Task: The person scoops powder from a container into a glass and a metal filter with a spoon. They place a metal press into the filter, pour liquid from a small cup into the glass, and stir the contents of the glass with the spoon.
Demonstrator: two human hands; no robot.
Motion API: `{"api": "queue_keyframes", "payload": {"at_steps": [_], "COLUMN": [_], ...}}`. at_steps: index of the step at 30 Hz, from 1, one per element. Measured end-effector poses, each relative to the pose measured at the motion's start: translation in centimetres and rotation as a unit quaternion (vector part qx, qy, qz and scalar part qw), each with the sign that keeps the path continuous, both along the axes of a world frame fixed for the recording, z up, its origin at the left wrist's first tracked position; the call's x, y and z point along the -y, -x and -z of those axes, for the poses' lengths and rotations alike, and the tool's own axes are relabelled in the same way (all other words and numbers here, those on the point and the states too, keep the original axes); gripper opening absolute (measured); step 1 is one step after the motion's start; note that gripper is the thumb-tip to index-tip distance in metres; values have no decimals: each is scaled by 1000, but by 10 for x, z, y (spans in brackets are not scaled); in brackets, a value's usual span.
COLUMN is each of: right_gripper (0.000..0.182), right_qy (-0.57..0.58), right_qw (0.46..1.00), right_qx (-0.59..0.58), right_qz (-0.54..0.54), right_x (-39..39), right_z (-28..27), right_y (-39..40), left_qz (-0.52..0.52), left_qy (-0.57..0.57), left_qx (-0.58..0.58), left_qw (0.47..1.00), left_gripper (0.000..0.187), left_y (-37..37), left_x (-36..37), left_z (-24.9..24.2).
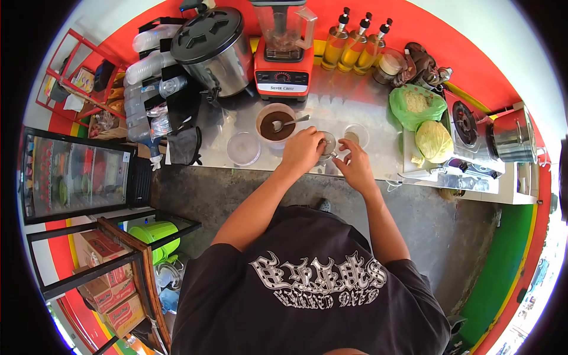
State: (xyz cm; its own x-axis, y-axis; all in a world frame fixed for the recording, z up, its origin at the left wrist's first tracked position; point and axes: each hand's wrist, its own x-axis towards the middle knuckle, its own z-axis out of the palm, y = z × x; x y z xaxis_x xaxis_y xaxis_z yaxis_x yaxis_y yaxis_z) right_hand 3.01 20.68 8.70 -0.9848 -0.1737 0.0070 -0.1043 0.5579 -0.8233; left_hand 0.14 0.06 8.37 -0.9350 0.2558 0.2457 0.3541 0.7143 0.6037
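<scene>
Near the counter's front edge, my left hand [303, 150] is closed on the left side of a small round glass or metal cup [327, 144]. My right hand [355, 166] is at the cup's lower right, its fingers bent by what looks like a handle; whether they press on it is too small to tell. Just left of my left hand stands a tub of brown powder [276, 131] with a metal spoon [290, 122] lying in it. A round clear lid [243, 148] lies further left. Behind my right hand is a small clear container [357, 136].
A red blender [284, 74] and a large steel pot with a black lid [216, 56] stand at the back. Oil bottles [352, 47] are behind. To the right are a green bag [416, 105], a cabbage [433, 141] and a stove [465, 124].
</scene>
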Motion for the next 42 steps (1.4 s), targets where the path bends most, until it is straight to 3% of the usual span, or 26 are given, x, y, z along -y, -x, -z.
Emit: {"api": "queue_keyframes", "payload": {"at_steps": [8,10,18,25,27,28,30,34,36,40,42], "right_gripper": [37,34,24,23,24,25,25,24,24,23,23], "right_qy": [-62,-65,-93,-55,-29,-6,2,-1,-12,-30,-32], "right_qw": [994,997,995,998,999,998,999,1000,1000,999,999], "right_qx": [-85,-34,-29,10,35,59,35,-3,-1,-3,-10], "right_qz": [12,12,-4,-4,1,6,14,10,5,-25,-24], "right_x": [5,6,7,7,6,6,5,4,4,2,6], "right_z": [28,21,32,30,27,26,36,39,39,35,37], "right_y": [6,5,1,-1,0,1,-1,-8,-5,-2,-1], "left_qz": [23,28,38,41,14,21,-14,-24,-30,-28,-25], "left_qy": [65,83,171,194,61,66,-9,-10,-37,-105,-221], "left_qx": [13,11,27,40,15,17,-6,14,136,168,249], "left_qw": [998,996,984,979,998,997,1000,1000,990,980,943], "left_gripper": [11,10,4,11,24,24,47,69,82,92,101], "left_y": [8,10,18,19,8,1,-13,-34,-39,-29,-21], "left_x": [-4,-5,-13,-10,-7,-3,7,25,30,30,21], "left_z": [11,11,20,20,14,13,12,31,44,90,107]}}
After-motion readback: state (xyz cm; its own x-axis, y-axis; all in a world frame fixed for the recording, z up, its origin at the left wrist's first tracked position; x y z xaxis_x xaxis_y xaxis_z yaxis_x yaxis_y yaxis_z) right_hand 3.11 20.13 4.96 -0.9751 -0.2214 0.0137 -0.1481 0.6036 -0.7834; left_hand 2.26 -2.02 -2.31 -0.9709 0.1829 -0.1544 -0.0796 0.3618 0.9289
